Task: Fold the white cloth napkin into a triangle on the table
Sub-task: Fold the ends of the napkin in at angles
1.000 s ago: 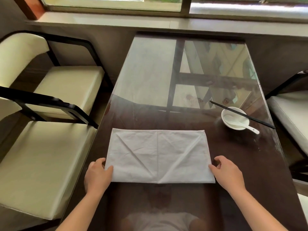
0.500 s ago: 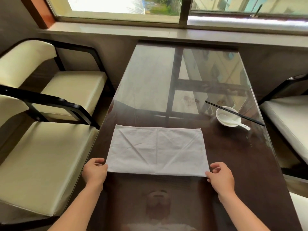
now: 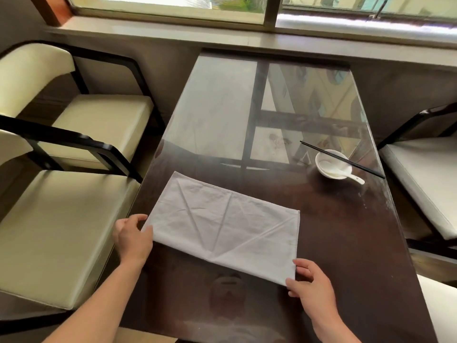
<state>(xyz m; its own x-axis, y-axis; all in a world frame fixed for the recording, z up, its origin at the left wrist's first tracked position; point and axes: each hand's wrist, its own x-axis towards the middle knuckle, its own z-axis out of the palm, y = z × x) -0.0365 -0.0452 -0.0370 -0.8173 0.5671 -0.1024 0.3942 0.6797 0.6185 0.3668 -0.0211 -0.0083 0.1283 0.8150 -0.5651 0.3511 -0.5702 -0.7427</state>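
Observation:
A white cloth napkin (image 3: pixel 227 224) lies flat on the dark glass-topped table (image 3: pixel 346 256) as a rectangle, turned so its left end sits farther from me than its right end. Diagonal creases cross it. My left hand (image 3: pixel 132 237) pinches the near left corner, thumb on top of the cloth. My right hand (image 3: pixel 310 284) pinches the near right corner at the table's near side.
A white bowl (image 3: pixel 332 163) holding a white spoon, with black chopsticks (image 3: pixel 343 159) laid across it, stands at the right of the table. Cream chairs (image 3: pixel 59 219) flank the table on the left, another chair (image 3: pixel 425 179) on the right. A window sill runs along the far end.
Both hands have turned the napkin clockwise: the right corner came nearer to me and the left end swung away. Both hands stayed at the near corners.

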